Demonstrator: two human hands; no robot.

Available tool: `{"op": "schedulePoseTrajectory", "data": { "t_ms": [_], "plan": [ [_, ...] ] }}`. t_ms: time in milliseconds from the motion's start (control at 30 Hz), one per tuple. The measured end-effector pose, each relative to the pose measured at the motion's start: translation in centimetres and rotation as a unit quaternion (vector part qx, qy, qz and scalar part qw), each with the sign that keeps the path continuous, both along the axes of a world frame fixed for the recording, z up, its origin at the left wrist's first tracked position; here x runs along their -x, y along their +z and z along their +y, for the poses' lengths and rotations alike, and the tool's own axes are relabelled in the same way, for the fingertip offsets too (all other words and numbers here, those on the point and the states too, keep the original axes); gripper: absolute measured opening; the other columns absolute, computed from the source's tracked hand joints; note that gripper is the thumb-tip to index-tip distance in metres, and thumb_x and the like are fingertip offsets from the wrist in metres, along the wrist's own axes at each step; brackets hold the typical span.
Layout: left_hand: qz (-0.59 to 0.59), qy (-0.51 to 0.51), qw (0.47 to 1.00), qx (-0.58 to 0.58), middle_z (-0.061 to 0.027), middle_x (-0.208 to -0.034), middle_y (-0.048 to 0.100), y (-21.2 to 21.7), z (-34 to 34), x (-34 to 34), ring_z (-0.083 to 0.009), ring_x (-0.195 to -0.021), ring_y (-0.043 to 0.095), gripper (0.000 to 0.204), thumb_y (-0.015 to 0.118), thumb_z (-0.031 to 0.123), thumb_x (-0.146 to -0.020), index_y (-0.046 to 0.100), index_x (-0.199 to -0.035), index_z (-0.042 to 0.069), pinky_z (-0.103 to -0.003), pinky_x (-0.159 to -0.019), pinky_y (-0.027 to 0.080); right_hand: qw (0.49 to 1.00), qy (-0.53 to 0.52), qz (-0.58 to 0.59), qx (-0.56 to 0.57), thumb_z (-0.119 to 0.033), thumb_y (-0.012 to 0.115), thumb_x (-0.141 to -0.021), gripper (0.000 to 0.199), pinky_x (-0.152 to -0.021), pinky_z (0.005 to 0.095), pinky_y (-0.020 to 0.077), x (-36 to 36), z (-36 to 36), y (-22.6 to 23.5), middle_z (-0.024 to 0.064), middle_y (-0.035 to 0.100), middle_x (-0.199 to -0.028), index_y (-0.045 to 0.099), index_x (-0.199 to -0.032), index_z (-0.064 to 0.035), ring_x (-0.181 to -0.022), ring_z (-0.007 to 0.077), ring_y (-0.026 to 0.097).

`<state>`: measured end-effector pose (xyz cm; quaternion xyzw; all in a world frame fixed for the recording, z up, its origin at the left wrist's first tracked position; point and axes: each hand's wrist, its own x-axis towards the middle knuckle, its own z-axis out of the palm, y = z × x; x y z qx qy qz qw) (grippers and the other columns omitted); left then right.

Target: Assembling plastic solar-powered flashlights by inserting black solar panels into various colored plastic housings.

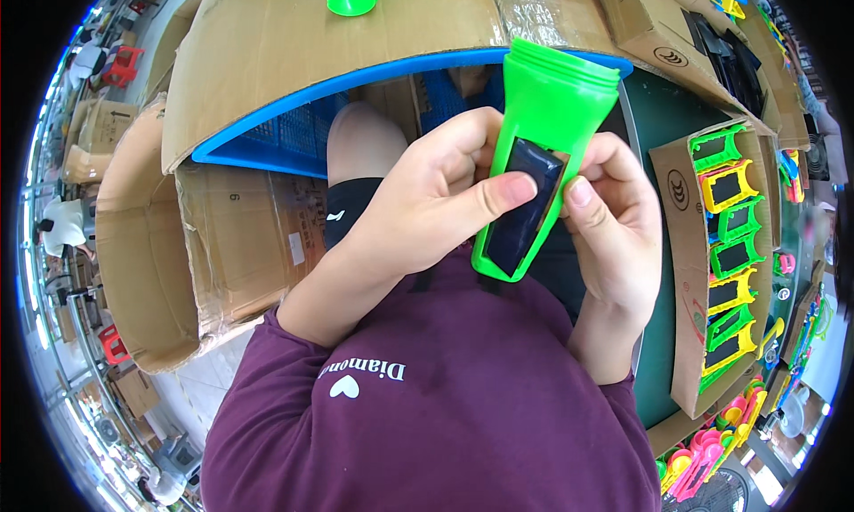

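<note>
Above my lap I hold a bright green plastic housing (559, 94) with a threaded, flared end pointing away from me and a long window frame at its near end. A glossy black rectangular panel (527, 211) lies tilted in that frame. My left hand (440, 192) is closed on the housing's left side, its thumb pressed onto the panel and its other fingers partly hidden behind. On the opposite side, my right hand (620, 223) pinches the frame's edge between a bent thumb and curled fingers.
Beyond my hands is a cardboard sheet (356, 45) over a blue plastic crate (276, 138), with another green part (353, 0) on top. An open carton (676, 245) at right holds several green and yellow frames. Coloured plastic parts (707, 450) lie lower right; a large carton (142, 245) stands left.
</note>
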<state>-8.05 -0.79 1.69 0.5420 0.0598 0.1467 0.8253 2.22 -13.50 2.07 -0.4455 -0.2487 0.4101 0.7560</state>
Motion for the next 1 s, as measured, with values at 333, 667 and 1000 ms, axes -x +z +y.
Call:
{"op": "schedulePoseTrajectory", "data": {
  "t_ms": [333,667,1000],
  "plan": [
    [0.044,0.029,0.999,-0.006,-0.0025,-0.084,0.055,-0.1,-1.0,-0.7,-0.0055,-0.075,0.051,0.017,0.054,0.01,-0.083,0.049,-0.096,-0.001,-0.02,-0.066,0.042,0.993,-0.068,-0.1,-0.004,-0.001,0.06,-0.078,0.015,-0.067,0.0188,0.0404,0.3,-0.2,-0.5,0.0025,0.055,-0.082,0.049,-0.088,-0.0017,-0.073,0.0059,0.05],
    [0.092,0.067,0.984,-0.138,-0.0009,-0.079,0.054,0.1,-1.2,-0.6,-0.005,-0.071,0.048,0.016,0.055,0.01,-0.083,0.049,-0.094,-0.001,-0.02,-0.062,0.039,0.988,-0.081,-0.127,0.023,-0.004,0.059,-0.079,0.015,-0.064,0.0174,0.0383,0.3,-0.1,-0.9,0.0007,0.054,-0.081,0.048,-0.09,-0.0026,-0.07,0.0041,0.047],
    [0.062,-0.009,0.994,0.094,-0.0051,-0.098,0.056,-0.6,-0.3,-1.3,-0.0105,-0.089,0.053,0.032,0.056,0.013,-0.083,0.047,-0.11,-0.002,-0.024,-0.08,0.042,0.997,-0.073,-0.024,0.029,-0.009,0.054,-0.084,0.015,-0.06,0.0161,0.0394,0.1,0.6,-1.6,0.0014,0.055,-0.08,0.049,-0.095,-0.001,-0.068,0.0045,0.049]
  ]
}}
